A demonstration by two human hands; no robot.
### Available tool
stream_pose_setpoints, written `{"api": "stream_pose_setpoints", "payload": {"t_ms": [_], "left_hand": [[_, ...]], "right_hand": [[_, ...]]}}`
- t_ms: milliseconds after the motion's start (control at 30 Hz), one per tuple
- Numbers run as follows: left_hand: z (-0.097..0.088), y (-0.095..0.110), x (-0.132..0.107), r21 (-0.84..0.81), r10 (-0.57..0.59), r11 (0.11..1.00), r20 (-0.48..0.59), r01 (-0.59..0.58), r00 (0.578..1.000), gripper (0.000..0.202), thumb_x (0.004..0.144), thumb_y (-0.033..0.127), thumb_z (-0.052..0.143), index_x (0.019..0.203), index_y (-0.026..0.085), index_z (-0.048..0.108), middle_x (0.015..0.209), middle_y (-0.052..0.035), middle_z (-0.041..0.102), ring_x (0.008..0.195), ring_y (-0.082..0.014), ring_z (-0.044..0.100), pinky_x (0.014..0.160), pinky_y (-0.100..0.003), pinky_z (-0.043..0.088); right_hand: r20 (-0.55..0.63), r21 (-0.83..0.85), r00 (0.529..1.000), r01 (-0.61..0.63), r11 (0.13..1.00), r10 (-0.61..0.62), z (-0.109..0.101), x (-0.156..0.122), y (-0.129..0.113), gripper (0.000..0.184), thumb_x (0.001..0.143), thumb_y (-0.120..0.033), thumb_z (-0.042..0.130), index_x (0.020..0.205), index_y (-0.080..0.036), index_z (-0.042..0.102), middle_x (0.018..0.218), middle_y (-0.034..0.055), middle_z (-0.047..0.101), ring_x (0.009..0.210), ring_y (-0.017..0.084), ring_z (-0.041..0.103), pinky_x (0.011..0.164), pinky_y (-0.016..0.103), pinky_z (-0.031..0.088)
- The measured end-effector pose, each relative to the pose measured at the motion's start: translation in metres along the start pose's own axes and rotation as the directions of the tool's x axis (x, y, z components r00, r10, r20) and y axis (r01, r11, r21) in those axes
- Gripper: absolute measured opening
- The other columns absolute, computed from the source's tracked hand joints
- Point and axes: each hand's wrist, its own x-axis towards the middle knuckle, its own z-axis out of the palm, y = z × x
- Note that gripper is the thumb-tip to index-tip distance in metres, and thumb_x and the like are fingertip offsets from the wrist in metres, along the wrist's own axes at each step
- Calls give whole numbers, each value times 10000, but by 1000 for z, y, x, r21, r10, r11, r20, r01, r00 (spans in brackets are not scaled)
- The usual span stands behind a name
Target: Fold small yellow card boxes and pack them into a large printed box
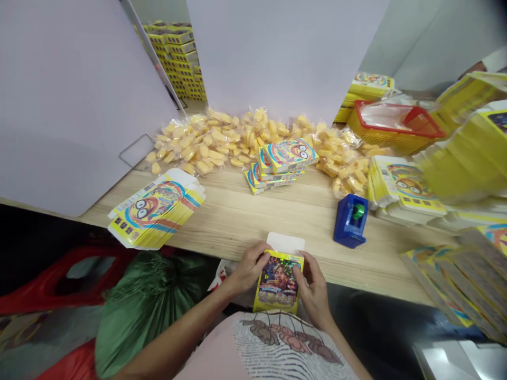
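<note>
Both hands hold one small yellow printed box (278, 285) upright at the near table edge, its white top flap open and pointing away from me. My left hand (249, 266) grips the box's left side with curled fingers. My right hand (312, 287) grips its right side, fingers at the top corner. A pile of yellow snack packets in clear wrap (222, 140) lies along the back of the wooden table (277, 216). Filled boxes (282, 161) are stacked in front of the pile.
A fanned stack of flat box blanks (156, 211) lies left. A blue tape dispenser (350, 221) stands right of centre. More flat blanks (407, 187) and a red-rimmed yellow basket (390, 129) fill the right. White boards stand behind. A green bag (146, 306) sits below.
</note>
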Motion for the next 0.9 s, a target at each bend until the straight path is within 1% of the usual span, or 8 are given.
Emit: {"api": "stream_pose_setpoints", "payload": {"t_ms": [167, 233, 300, 367, 500, 567, 700, 900], "left_hand": [[1, -3, 9, -152, 40, 987, -12, -41, 999, 158, 878, 296, 543, 831, 154, 595, 818, -26, 534, 815, -164, 518, 737, -267, 409], [2, -8, 14, -296, -10, 955, -22, 3, 1000, 155, 837, 282, 602, 935, 168, 561, 782, 8, 496, 730, -132, 500, 660, -232, 399], [0, -12, 18, -354, -33, 935, 9, 34, 999, 284, 821, 255, 624, 1078, 188, 526, 804, 24, 489, 691, -110, 489, 626, -212, 390], [-6, -13, 21, -295, 4, 955, 86, 22, 996, 274, 826, 246, 625, 1085, 178, 572, 863, 0, 519, 740, -117, 513, 655, -217, 404], [-14, -9, 22, -198, 60, 980, 172, -25, 983, 168, 840, 281, 630, 861, 128, 696, 881, -51, 568, 794, -139, 547, 673, -229, 413], [-15, -6, 22, -189, 53, 982, 150, -24, 987, 186, 851, 287, 620, 856, 126, 712, 874, -61, 595, 791, -144, 560, 677, -235, 415], [-15, 0, 28, -173, 39, 985, 118, -18, 992, 183, 816, 277, 652, 865, 116, 722, 824, -59, 632, 747, -146, 570, 651, -236, 406], [-21, 11, 44, -245, -30, 965, 252, 94, 967, 267, 805, 353, 648, 766, 92, 689, 665, -21, 599, 592, -110, 497, 549, -215, 346]], "right_hand": [[-29, 24, 995, 99, 995, -99, -5, 13, -2, 149, 886, -333, 595, 954, -203, 619, 1106, 99, 604, 1033, 243, 583, 882, 373, 474], [-78, 120, 996, 57, 991, -47, -5, 15, -4, 180, 870, -335, 625, 1000, -213, 598, 1067, 91, 618, 991, 228, 602, 851, 357, 491], [-69, 154, 998, 22, 988, -12, -6, 17, -9, 261, 866, -328, 635, 1100, -228, 579, 1038, 80, 629, 966, 218, 609, 841, 351, 493], [0, 121, 999, 43, 992, -43, -9, 21, -15, 251, 870, -328, 629, 1101, -231, 620, 1023, 78, 632, 969, 223, 599, 842, 350, 480], [87, 125, 996, 11, 992, -22, -18, 29, -26, 175, 866, -357, 624, 802, -208, 690, 897, 67, 629, 863, 218, 592, 751, 322, 474], [112, 109, 994, -27, 994, 15, -20, 32, -28, 162, 838, -358, 663, 793, -203, 683, 861, 58, 625, 812, 208, 587, 697, 304, 469], [147, -10, 988, 45, 999, -43, -24, 39, -30, 163, 837, -352, 669, 879, -196, 692, 836, 52, 632, 771, 197, 583, 681, 298, 458], [164, -42, 986, 44, 998, -37, -29, 53, -35, 212, 838, -362, 662, 735, -177, 676, 658, 17, 585, 593, 148, 496, 537, 261, 376]]}}
